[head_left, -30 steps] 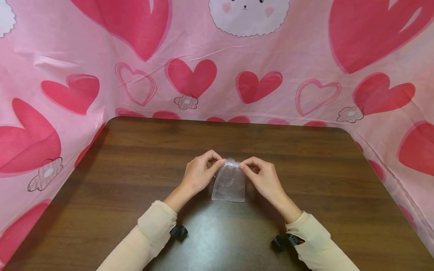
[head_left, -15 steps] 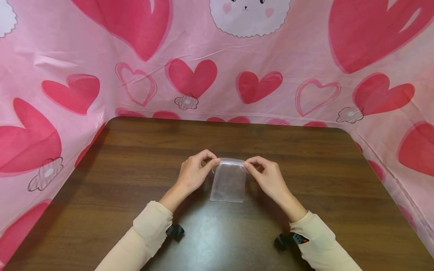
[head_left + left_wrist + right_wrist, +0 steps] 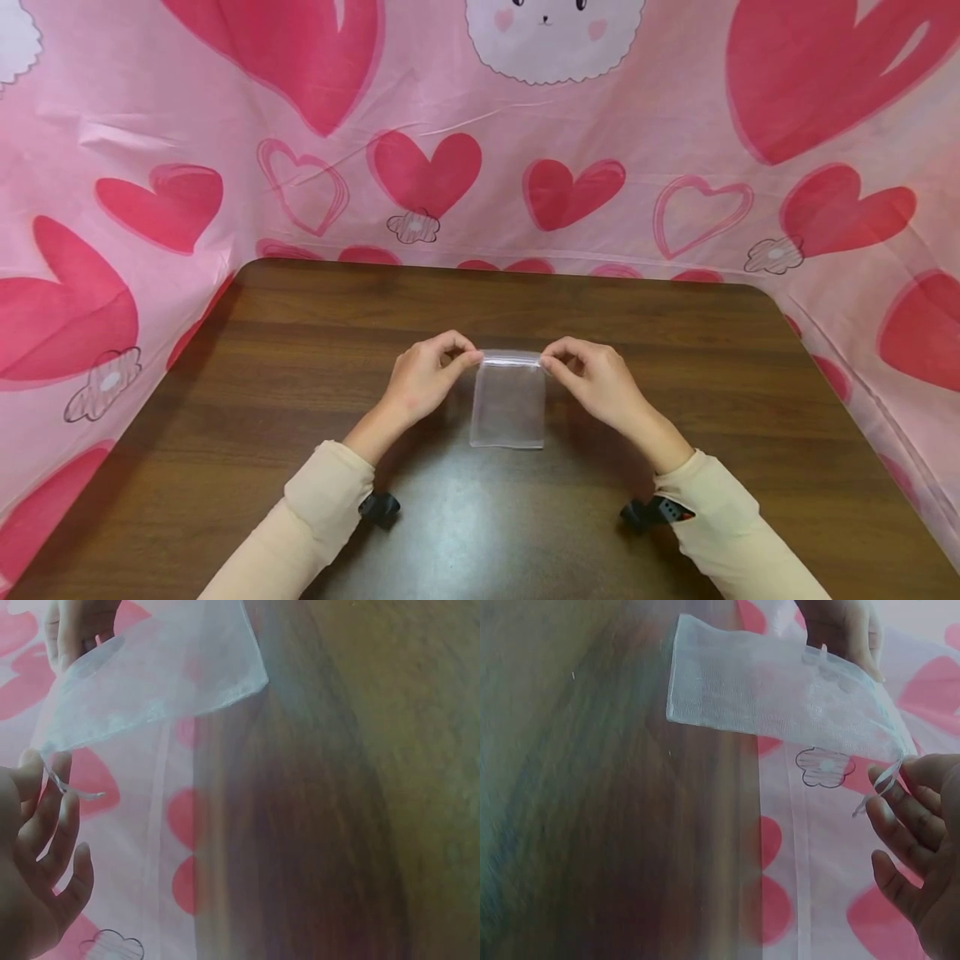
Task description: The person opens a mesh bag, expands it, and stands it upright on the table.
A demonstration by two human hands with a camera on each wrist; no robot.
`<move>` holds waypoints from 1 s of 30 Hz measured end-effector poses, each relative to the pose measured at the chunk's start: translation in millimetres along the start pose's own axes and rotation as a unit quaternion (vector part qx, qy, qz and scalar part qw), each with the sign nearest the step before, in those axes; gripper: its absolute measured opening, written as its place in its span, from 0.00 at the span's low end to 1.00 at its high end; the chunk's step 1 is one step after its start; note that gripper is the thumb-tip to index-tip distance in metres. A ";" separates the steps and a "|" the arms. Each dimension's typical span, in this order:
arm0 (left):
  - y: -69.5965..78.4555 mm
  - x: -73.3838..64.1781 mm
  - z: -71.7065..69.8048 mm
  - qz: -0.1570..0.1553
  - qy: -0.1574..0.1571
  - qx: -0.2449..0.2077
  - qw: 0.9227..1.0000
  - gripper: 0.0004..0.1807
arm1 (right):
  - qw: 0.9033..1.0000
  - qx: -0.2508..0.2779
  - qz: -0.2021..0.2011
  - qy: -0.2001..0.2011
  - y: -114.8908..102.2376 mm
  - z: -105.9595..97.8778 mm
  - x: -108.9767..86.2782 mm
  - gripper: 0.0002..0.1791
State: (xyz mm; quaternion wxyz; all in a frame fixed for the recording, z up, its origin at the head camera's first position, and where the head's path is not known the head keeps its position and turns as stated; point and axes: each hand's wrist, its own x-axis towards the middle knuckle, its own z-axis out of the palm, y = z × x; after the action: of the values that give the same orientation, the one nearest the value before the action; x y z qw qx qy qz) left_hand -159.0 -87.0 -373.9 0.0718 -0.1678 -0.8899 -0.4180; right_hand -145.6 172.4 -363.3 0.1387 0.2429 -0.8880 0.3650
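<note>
A small sheer white drawstring pouch [image 3: 508,408] hangs flat between both hands, its top edge stretched taut. The left hand [image 3: 429,375] pinches the upper left corner between thumb and index finger; in the left wrist view its other fingers [image 3: 66,832] are loosely spread. At the upper right corner the right hand [image 3: 598,383] pinches in the same way. A thin white cord [image 3: 879,785] dangles by the right hand's fingers in the right wrist view, and another cord [image 3: 75,793] shows by the left hand. Nothing is visible inside the sheer pouch.
Beneath the hands lies a dark brown wooden table [image 3: 360,325] with rounded far corners. A pink cloth with red hearts [image 3: 573,196] hangs behind it and along both sides. Dark wrist devices [image 3: 380,508] show below the sleeves.
The hands have moved apart, the left one leftward and the right one rightward. The pouch's top, gathered a second ago, is now spread straight and wide.
</note>
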 end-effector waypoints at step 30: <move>-2.6 2.6 -18.0 0.106 -0.051 0.105 0.987 0.05 | 0.986 -0.078 -0.138 -0.049 9.3 -16.2 9.4 0.05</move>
State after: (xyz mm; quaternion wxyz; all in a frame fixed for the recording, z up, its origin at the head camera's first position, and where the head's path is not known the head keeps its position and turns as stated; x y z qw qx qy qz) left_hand -162.6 -101.8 -363.5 0.0879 -0.2734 -0.9087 -0.3029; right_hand -157.4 186.7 -353.5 0.1622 0.3696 -0.8773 0.2595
